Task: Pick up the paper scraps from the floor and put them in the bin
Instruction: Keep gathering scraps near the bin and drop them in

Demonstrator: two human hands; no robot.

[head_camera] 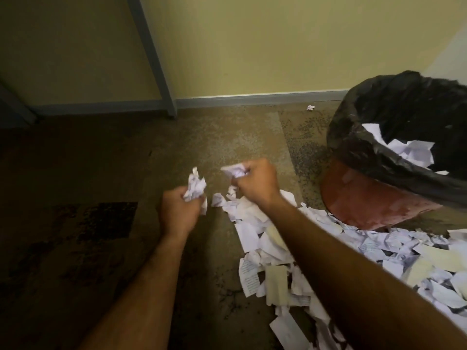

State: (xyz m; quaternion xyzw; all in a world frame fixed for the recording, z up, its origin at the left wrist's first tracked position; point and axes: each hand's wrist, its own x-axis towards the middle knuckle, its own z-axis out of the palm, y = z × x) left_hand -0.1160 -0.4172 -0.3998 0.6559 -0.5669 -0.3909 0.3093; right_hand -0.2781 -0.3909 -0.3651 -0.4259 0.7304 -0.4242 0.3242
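- White crumpled paper wad (195, 186) gripped in left hand (178, 210); fingers curled tight around its lower half, upper part sticking out above the knuckles.
- Second crumpled wad (233, 171) clamped in right hand (256, 183); fingers (243, 170) folded over it, paper poking out to the left of the fist.
- Both fists raised above the floor (126, 160), near each other but not touching, right one slightly farther from the camera.
- Directly beneath and behind the right fingers: start of the loose paper scraps (255, 238), a dense white and cream strip running back along the right forearm toward the lower right corner. Some pieces show lines of handwriting.
- Few small scraps lying just between the two fists, on the floor.
- Right of the right fingers, well apart: reddish-brown bin (366, 198), tilted in the wide-angle view, lined with a black bag (379, 109) folded over its rim. White paper pieces visible inside the bag.
- Scrap strip reaching up to the foot of the bin.
- Beyond the fingers, far off: single small crumpled scrap (310, 107) by the grey skirting board (252, 99).
- Left of and beyond the left fingers: grey furniture leg (156, 66) standing against the yellow wall (278, 41).
- Speckled brown flooring, darker and shadowed to the left of the left hand.
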